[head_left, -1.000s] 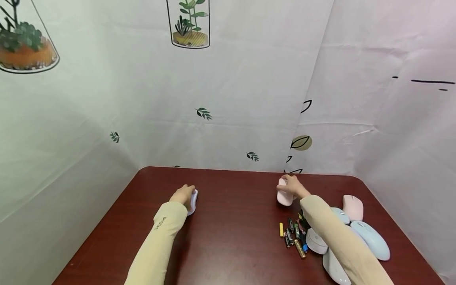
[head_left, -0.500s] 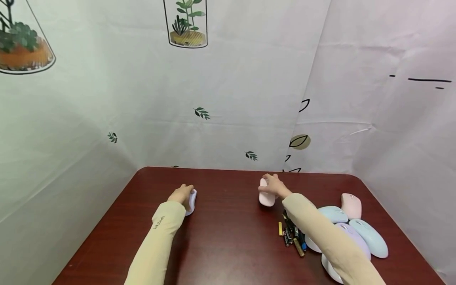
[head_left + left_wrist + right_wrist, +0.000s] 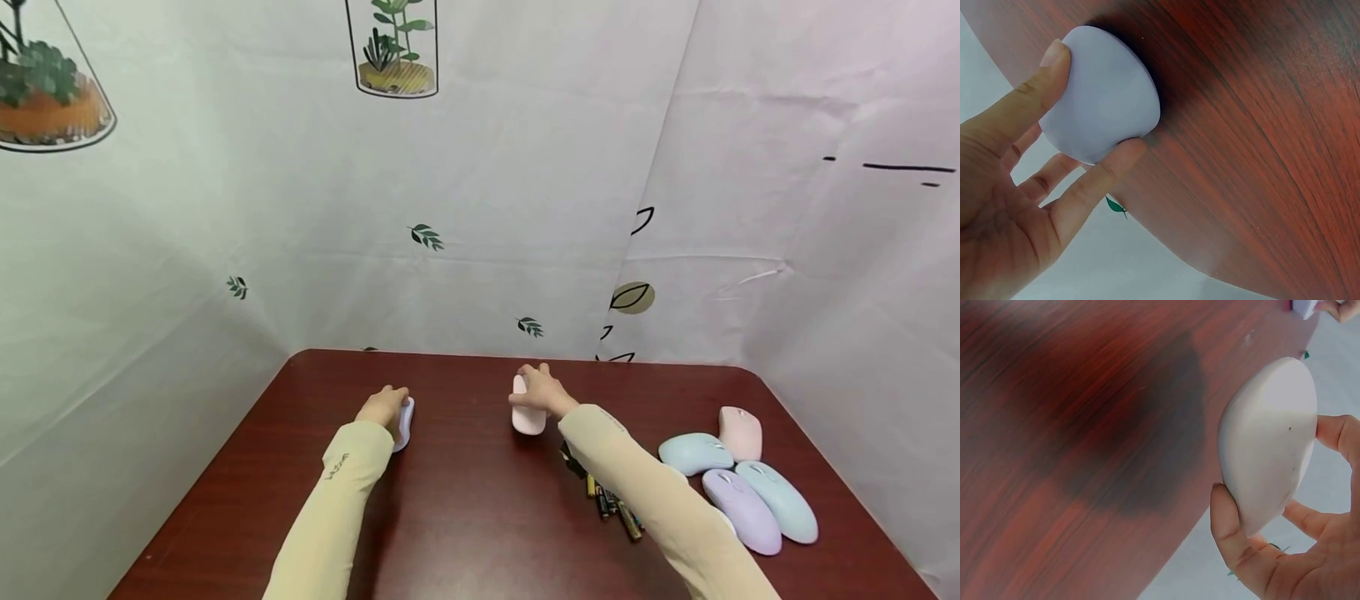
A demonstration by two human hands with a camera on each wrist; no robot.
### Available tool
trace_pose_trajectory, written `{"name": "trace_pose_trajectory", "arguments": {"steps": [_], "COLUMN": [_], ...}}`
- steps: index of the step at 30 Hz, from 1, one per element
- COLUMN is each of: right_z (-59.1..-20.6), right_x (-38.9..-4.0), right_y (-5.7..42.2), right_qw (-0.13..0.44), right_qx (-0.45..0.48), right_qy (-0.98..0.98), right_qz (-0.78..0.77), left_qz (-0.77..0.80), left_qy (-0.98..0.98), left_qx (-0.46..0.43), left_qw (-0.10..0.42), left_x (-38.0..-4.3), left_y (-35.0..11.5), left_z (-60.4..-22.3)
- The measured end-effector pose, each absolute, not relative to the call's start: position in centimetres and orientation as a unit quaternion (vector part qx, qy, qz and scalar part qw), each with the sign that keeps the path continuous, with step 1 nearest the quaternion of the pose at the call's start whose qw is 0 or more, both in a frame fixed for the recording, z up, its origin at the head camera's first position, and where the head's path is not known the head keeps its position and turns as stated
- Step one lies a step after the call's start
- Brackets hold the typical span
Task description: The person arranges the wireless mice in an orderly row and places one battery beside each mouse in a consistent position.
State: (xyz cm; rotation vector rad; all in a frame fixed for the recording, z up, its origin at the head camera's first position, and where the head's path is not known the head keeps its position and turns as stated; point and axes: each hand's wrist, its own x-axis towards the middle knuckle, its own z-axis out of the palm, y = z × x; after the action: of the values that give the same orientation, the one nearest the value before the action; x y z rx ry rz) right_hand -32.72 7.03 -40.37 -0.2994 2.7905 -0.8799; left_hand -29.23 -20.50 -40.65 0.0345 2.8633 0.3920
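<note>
My left hand (image 3: 381, 408) grips a pale purple computer mouse (image 3: 406, 427) at the table's left. Seen from the left wrist, thumb and fingers pinch the edges of this rounded mouse (image 3: 1105, 94). My right hand (image 3: 546, 392) holds a pale pink mouse (image 3: 528, 421) near the table's back, right of the left hand. The right wrist view shows that mouse (image 3: 1272, 434) tilted between thumb and fingers, raised off the table with a shadow below. Its buttons are not visible there.
More mice lie at the right: a pink one (image 3: 741, 433), a light blue one (image 3: 695, 454), another light blue one (image 3: 778, 502) and a purple one (image 3: 742, 510). Several batteries (image 3: 628, 522) lie partly under the right sleeve (image 3: 660, 500). White patterned cloth (image 3: 480, 183) hangs behind the dark red table (image 3: 465, 517).
My right hand has carried the pink mouse leftward across the table's back, and its sleeve now covers more of the batteries. The left hand stays in place with the purple mouse.
</note>
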Motion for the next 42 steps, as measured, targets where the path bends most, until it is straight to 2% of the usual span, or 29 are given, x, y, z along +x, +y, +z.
{"name": "trace_pose_trajectory", "arguments": {"steps": [22, 31, 36, 42], "right_z": [-41.9, -42.5, -43.1, -43.8], "right_x": [-32.3, -32.2, -32.0, -32.0], "right_y": [-0.9, -2.3, -2.7, -3.4], "right_qw": [0.1, 0.111, 0.122, 0.109], "right_qx": [-0.117, -0.113, -0.107, -0.112], "right_qy": [0.946, 0.944, 0.943, 0.948], "right_qz": [-0.285, -0.291, -0.289, -0.279], "left_qz": [0.163, 0.148, 0.152, 0.166], "left_qy": [0.979, 0.981, 0.979, 0.977], "left_qx": [0.014, 0.02, 0.012, 0.004], "left_qw": [0.119, 0.127, 0.138, 0.134], "left_x": [-28.7, -29.6, -30.8, -30.9], "left_y": [-21.7, -21.1, -21.4, -21.2], "left_z": [-40.1, -40.0, -41.4, -41.9]}}
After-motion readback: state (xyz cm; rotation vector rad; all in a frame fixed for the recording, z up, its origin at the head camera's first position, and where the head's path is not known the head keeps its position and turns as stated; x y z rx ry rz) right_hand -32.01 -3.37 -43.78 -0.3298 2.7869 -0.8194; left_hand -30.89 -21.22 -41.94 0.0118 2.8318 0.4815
